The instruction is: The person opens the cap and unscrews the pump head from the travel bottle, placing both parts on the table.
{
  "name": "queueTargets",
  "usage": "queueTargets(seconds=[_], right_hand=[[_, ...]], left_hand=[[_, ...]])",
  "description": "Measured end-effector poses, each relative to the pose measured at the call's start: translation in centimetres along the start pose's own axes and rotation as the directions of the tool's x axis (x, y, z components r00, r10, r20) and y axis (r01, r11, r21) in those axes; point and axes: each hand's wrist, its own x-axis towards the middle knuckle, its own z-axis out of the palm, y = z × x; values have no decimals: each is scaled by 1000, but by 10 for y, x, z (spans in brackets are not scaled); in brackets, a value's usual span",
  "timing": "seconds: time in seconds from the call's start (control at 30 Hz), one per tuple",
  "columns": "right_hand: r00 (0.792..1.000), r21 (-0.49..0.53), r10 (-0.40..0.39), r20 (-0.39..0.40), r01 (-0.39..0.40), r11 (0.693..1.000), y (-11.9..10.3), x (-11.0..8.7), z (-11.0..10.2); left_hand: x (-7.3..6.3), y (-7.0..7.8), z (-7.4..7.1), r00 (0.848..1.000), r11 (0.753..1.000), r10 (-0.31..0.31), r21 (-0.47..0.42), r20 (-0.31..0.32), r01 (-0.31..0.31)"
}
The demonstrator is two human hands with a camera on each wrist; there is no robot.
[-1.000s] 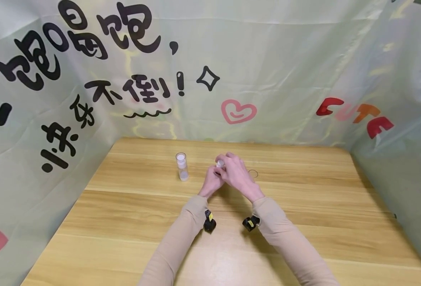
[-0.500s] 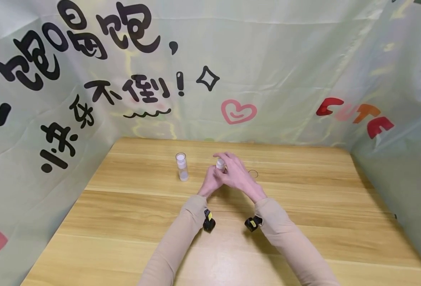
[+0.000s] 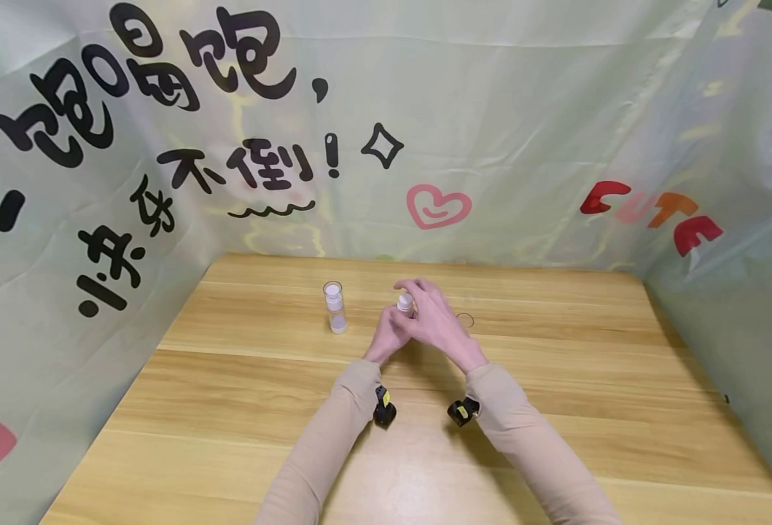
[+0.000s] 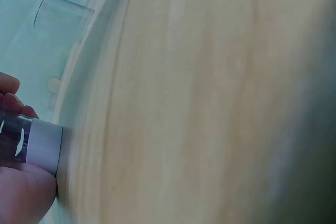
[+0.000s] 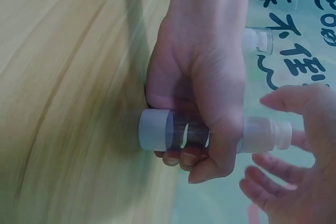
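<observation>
My left hand (image 5: pixel 194 77) grips a small clear bottle (image 5: pixel 194 132) with a white base, its fingers and thumb wrapped round the body. The bottle's white top sticks out above that grip. Around the top stand the loosely bent fingers of my right hand (image 3: pixel 430 313), spread and with a gap to it in the right wrist view. In the left wrist view only the bottle's white base and part of the left hand show. A similar bottle (image 3: pixel 335 310) under a transparent cover stands to the left of both hands.
A clear cylindrical cap (image 4: pixel 63 18) stands on the wooden table (image 3: pixel 228 408) just right of the hands. Fabric walls (image 3: pixel 523 131) with printed lettering enclose the table's back and sides.
The right hand's fingers have come away from the bottle's top and spread a little, so more of the white top shows. The left hand keeps its hold.
</observation>
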Motion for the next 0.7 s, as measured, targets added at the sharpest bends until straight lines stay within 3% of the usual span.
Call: queueTargets(seconds=[0.13,0.23,0.37,0.53,0.7], right_hand=[[1000,-17,19,-16,-19,1000,-1,0,0],[1000,-19,-10,-22,9,1000,-1,1,0],[1000,-25,-5,5,5,1000,1,0,1],[998,-37,60,9,-60,998,0,-1,2],[1000,-24,-3,-20,3,1000,-1,1,1]], left_hand=[[7,-18,2,1000,1000,-13,-6,-13,13],[12,-32,5,999,999,-11,52,-35,13],[13,-37,5,999,997,-5,76,-48,9],[12,-39,6,999,999,-2,33,-53,4],[13,-40,5,998,996,20,87,-64,-14]])
